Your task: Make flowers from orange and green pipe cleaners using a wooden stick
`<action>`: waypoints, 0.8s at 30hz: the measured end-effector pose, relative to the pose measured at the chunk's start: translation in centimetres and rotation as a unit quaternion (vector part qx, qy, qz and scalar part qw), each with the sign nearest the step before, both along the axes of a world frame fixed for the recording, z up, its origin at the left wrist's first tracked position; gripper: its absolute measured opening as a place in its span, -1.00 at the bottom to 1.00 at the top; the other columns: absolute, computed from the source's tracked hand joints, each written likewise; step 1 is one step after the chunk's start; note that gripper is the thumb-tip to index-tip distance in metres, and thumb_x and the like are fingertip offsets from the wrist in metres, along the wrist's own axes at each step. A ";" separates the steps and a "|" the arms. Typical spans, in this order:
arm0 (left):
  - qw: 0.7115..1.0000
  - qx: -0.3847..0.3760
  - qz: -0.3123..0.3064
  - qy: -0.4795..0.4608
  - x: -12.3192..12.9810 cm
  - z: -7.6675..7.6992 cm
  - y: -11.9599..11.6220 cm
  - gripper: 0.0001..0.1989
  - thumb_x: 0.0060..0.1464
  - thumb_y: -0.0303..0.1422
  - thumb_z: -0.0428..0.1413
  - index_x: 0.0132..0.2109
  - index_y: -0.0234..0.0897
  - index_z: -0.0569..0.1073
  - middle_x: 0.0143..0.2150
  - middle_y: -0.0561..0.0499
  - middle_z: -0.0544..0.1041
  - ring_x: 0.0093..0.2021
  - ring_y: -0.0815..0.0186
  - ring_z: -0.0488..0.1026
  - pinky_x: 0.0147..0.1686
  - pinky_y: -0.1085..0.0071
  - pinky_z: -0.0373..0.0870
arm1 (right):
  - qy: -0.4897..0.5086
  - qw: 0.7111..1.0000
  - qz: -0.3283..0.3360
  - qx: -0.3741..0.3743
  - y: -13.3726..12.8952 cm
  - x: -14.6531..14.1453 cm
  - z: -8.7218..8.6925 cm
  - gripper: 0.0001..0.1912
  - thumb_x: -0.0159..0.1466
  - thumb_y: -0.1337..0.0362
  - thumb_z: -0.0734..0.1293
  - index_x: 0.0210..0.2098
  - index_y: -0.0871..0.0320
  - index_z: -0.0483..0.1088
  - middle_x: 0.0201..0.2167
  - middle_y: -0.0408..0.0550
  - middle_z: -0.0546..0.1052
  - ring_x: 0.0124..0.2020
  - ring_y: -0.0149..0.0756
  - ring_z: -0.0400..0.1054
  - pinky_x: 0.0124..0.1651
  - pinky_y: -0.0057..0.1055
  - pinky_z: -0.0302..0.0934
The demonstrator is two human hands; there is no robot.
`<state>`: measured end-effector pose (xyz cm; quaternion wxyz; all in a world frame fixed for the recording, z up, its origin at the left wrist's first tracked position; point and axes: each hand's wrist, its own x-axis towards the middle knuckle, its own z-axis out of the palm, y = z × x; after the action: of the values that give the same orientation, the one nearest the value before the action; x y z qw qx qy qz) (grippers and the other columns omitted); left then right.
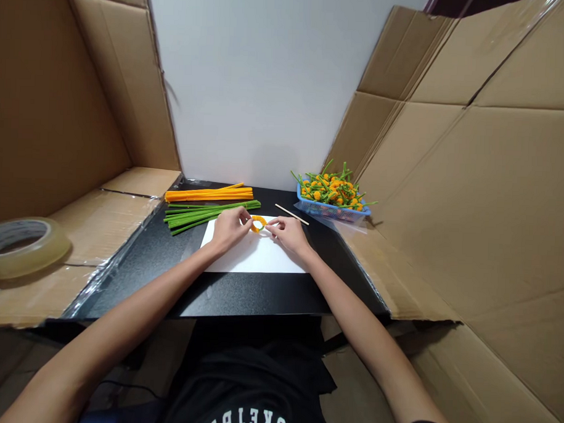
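A small ring of orange pipe cleaner [258,219] with a bit of green at its lower right is held over a white sheet [257,257]. My left hand [233,225] pinches the ring's left side between thumb and fingers. On the opposite side, my right hand [288,230] has its fingertips closed at the ring's right edge, by the green bit. Beyond my left hand lie a bundle of green pipe cleaners [189,216] and a bundle of orange pipe cleaners [208,195]. A thin wooden stick [292,214] rests just past my right hand.
At the back right stands a blue basket [332,211] heaped with orange and green pipe-cleaner pieces. A roll of clear tape [53,250] lies on cardboard at the left. Cardboard walls [495,200] flank the black table [242,299], with a pale wall behind.
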<state>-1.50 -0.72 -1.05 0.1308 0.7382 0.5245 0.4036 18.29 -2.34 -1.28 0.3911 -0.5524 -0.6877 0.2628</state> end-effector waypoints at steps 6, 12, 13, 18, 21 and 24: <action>0.999 0.036 -0.039 0.011 -0.1 -0.3 0.4 -0.93 -0.01 -0.36 0.16 -0.40 -0.25 0.44 -0.34 -0.04 0.55 -0.30 0.23 0.44 -0.31 0.37 0.27 | -0.055 0.998 0.013 0.038 0.0 -0.4 -0.7 -0.79 0.23 0.18 0.38 -0.36 0.21 0.57 -0.62 -0.15 0.49 -0.55 -0.39 0.31 -0.42 -0.48 0.06; 0.980 0.007 -0.192 -0.054 -0.1 -0.2 0.7 -0.66 0.07 -0.25 0.16 -0.01 -0.25 0.46 0.00 -0.11 0.55 -0.07 0.20 0.50 -0.27 0.41 0.41 | -0.070 0.994 0.047 0.067 0.2 0.1 -0.6 -0.77 0.26 0.20 0.34 -0.31 0.20 0.60 -0.58 -0.16 0.48 -0.52 -0.41 0.25 -0.41 -0.48 0.01; 0.975 -0.001 -0.219 -0.046 -0.1 -0.2 0.7 -0.67 0.10 -0.24 0.14 0.00 -0.24 0.48 -0.01 -0.09 0.57 -0.08 0.21 0.51 -0.26 0.42 0.41 | -0.073 0.993 0.060 0.075 0.2 0.1 -0.5 -0.77 0.27 0.20 0.34 -0.32 0.20 0.61 -0.56 -0.16 0.49 -0.51 -0.41 0.24 -0.40 -0.48 0.00; 0.975 0.004 -0.220 -0.029 0.2 -0.5 0.7 -0.79 0.16 -0.28 0.09 -0.18 -0.23 0.58 -0.23 -0.01 0.64 -0.23 0.26 0.54 -0.26 0.43 0.40 | -0.094 0.986 0.068 0.119 -0.2 -0.1 -0.1 -0.78 0.30 0.24 0.34 -0.24 0.17 0.62 -0.45 -0.10 0.60 -0.45 -0.37 0.35 -0.35 -0.46 0.07; 0.980 0.002 -0.185 -0.076 0.6 -0.8 0.6 -0.78 0.15 -0.25 0.11 -0.20 -0.26 0.58 -0.23 -0.03 0.64 -0.24 0.26 0.56 -0.26 0.42 0.43 | -0.105 0.983 0.069 0.136 -0.5 -0.4 0.2 -0.79 0.31 0.29 0.33 -0.18 0.12 0.62 -0.29 -0.04 0.66 -0.33 -0.29 0.46 -0.24 -0.43 0.16; 0.981 0.000 -0.159 -0.106 0.7 -0.9 0.5 -0.78 0.13 -0.24 0.12 -0.22 -0.28 0.58 -0.25 -0.04 0.65 -0.26 0.26 0.56 -0.24 0.41 0.44 | -0.141 0.976 0.062 0.152 -0.9 -0.8 0.3 -0.79 0.31 0.33 0.32 -0.15 0.10 0.61 -0.22 -0.01 0.66 -0.25 -0.23 0.50 -0.17 -0.40 0.20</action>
<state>-0.75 -0.24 -1.90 0.2487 0.7651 0.3834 0.4536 17.54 -3.20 -0.98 0.3523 -0.4746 -0.8006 0.0985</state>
